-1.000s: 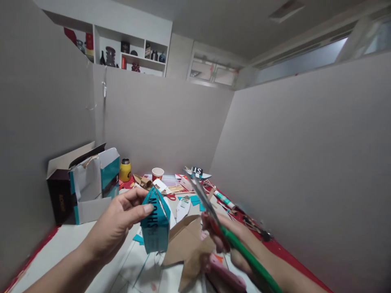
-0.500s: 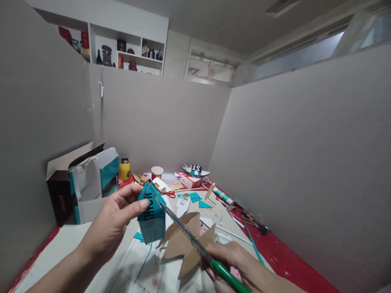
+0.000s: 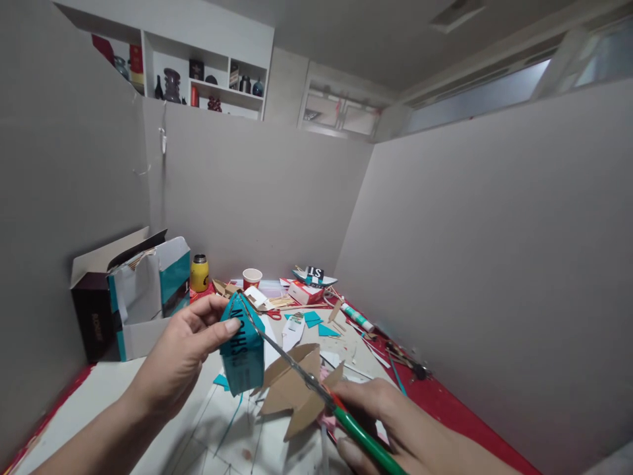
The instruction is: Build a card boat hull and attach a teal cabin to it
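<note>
My left hand [image 3: 185, 353] pinches a teal cardboard piece [image 3: 241, 346] with black letters, holding it upright above the table. My right hand [image 3: 383, 419] grips green-handled scissors [image 3: 316, 382]. Their blades point up and left, and the tips reach the top edge of the teal piece. A folded brown cardboard shape [image 3: 297, 389] lies just below the blades on white sheets.
An open teal-and-white box [image 3: 148, 297] and a dark box [image 3: 91, 316] stand at the left. A yellow flask [image 3: 199, 273], a paper cup [image 3: 252, 278], a glue stick [image 3: 357, 317], red scissors, sticks and teal scraps litter the red table [image 3: 445, 409]. Grey partition walls enclose it.
My right hand swung the scissors down from a raised position to the teal piece's top edge. The left hand kept the piece almost in place, tilting it slightly.
</note>
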Motion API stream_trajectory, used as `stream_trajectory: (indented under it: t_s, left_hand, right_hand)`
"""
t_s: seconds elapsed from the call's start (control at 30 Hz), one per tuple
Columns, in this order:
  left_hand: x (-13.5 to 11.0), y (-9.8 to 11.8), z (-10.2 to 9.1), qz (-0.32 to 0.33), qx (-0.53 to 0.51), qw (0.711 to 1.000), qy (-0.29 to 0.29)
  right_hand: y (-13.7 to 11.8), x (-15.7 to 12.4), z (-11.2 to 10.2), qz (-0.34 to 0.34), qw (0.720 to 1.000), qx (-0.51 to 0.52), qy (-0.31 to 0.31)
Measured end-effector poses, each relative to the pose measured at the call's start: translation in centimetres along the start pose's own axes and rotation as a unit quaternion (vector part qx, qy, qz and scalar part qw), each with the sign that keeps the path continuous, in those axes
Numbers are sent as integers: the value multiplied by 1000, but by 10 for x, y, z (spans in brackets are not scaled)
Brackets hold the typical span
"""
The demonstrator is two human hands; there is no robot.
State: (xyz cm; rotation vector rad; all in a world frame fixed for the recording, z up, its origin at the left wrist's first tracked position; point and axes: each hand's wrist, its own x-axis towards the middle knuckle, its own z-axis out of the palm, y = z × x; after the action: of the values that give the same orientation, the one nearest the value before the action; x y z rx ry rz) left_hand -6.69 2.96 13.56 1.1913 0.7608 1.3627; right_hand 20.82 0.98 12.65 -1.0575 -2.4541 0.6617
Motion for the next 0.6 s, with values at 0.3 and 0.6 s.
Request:
stream_trajectory:
  t_s: [0.3, 0.6]
  left_hand:
    - [0, 3, -2, -8, 64, 998, -18]
    - [-3, 0, 1, 10, 82, 996, -17]
  right_hand:
    - [3, 1, -27, 3, 977, 121, -174]
    - [-12, -7, -22, 48, 996, 11, -78]
